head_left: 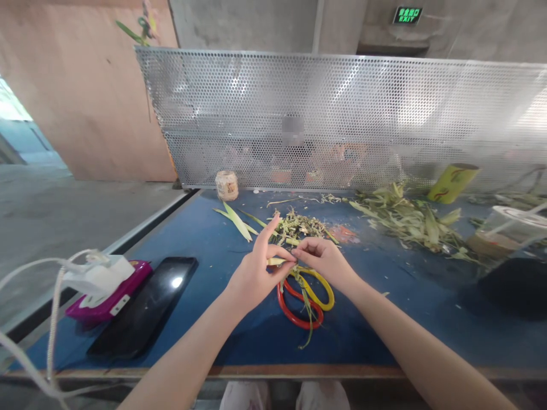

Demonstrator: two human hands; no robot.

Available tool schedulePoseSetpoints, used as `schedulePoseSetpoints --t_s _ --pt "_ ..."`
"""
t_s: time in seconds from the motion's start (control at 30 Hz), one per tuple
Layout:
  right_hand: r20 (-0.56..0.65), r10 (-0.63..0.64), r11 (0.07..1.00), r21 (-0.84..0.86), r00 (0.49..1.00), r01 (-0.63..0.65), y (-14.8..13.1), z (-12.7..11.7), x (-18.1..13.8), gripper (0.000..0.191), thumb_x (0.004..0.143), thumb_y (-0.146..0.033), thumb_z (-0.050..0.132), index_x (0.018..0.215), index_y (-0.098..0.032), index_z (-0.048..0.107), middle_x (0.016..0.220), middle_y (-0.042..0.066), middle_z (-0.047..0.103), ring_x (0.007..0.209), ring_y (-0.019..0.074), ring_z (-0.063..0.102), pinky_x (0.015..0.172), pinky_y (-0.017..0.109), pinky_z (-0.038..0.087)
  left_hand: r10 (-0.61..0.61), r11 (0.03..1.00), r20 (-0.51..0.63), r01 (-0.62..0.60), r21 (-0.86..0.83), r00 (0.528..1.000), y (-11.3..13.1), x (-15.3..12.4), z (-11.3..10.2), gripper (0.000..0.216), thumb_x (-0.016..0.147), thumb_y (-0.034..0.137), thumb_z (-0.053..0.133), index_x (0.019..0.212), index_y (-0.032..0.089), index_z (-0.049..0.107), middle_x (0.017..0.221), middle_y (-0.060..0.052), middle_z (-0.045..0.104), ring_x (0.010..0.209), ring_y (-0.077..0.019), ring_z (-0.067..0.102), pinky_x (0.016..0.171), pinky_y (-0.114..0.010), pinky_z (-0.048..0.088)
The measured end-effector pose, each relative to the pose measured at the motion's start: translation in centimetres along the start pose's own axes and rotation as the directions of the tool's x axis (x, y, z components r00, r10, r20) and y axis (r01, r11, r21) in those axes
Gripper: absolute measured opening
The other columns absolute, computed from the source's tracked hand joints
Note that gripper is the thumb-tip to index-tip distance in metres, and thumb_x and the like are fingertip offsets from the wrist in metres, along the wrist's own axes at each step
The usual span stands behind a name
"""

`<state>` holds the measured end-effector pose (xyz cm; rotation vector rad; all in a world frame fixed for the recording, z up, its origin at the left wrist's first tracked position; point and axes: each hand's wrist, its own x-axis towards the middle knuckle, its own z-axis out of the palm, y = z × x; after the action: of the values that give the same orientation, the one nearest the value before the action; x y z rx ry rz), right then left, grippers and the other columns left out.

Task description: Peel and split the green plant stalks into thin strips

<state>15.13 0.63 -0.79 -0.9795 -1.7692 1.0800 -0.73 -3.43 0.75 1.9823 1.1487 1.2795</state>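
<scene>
My left hand (pixel 256 270) and my right hand (pixel 322 259) meet above the blue table (pixel 205 239), both pinching a short pale-yellow piece of plant stalk (pixel 277 261) between thumb and fingers. The left index finger sticks up. Directly beneath the hands lie scissors with one yellow and one red handle loop (pixel 305 299), with a thin green leaf strip draped over them. Just beyond the hands is a small heap of cut green-yellow plant scraps (pixel 301 226).
A black phone (pixel 145 304) and a magenta device with a white charger and cable (pixel 100 282) lie at left. A twine roll (pixel 227 185), loose green leaves (pixel 237 221), a large leaf pile (pixel 410 219), a yellow tube (pixel 452 182) and a perforated metal screen (pixel 342 119) stand behind.
</scene>
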Motion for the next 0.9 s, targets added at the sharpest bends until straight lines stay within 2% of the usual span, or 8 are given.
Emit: schedulePoseSetpoints --t_s 0.37,0.53,0.67,0.77,0.9 --pt "0.012 0.055 0.99 0.13 0.998 -0.057 0.3 0.1 0.1 0.027 0.068 -0.04 0.059 0.063 -0.015 0.05 0.057 -0.004 0.047 0.051 0.0059 0.04 0.049 0.02 0.03 0.053 0.998 -0.043 -0.051 0.037 0.998 -0.3 -0.1 0.2 0.073 0.074 0.021 0.055 0.134 0.021 0.013 0.077 -0.002 0.065 0.073 -0.0144 0.063 0.065 -0.023 0.051" --pt "0.057 0.077 0.977 0.193 0.995 -0.087 0.1 0.2 -0.1 0.03 0.07 -0.041 0.057 0.061 -0.015 0.047 0.054 -0.006 0.04 0.048 0.0044 0.032 0.046 0.02 0.023 0.122 0.987 -0.041 -0.117 0.109 0.992 -0.6 -0.1 0.1 0.072 0.074 0.019 0.055 0.133 0.022 0.013 0.077 -0.001 0.066 0.076 -0.0141 0.063 0.068 -0.023 0.05" --pt "0.096 0.102 0.951 0.282 0.99 -0.125 0.0 0.2 -0.2 0.034 0.07 -0.041 0.058 0.057 -0.016 0.041 0.047 -0.009 0.03 0.044 0.0037 0.024 0.044 0.021 0.016 0.232 0.965 -0.011 -0.229 0.13 0.973 -1.1 0.1 0.1 0.072 0.074 0.015 0.054 0.133 0.021 0.013 0.077 0.0 0.066 0.076 -0.0135 0.063 0.076 -0.027 0.048" --pt "0.122 0.106 0.93 0.338 0.987 -0.141 0.0 0.3 -0.2 0.036 0.07 -0.04 0.059 0.055 -0.016 0.037 0.044 -0.009 0.028 0.043 0.0035 0.022 0.044 0.021 0.015 0.296 0.946 0.009 -0.294 0.136 0.955 -1.5 0.2 0.3 0.073 0.074 0.011 0.054 0.133 0.021 0.011 0.077 0.001 0.066 0.076 -0.0128 0.062 0.078 -0.029 0.048" --pt "0.15 0.123 0.911 0.375 0.981 -0.172 0.1 0.3 -0.1 0.036 0.069 -0.039 0.06 0.054 -0.017 0.036 0.043 -0.01 0.029 0.041 0.0032 0.022 0.043 0.021 0.014 0.311 0.937 0.022 -0.31 0.164 0.95 -1.5 0.1 0.4 0.077 0.073 0.009 0.054 0.133 0.023 0.008 0.077 0.002 0.066 0.076 -0.0122 0.061 0.078 -0.028 0.048"
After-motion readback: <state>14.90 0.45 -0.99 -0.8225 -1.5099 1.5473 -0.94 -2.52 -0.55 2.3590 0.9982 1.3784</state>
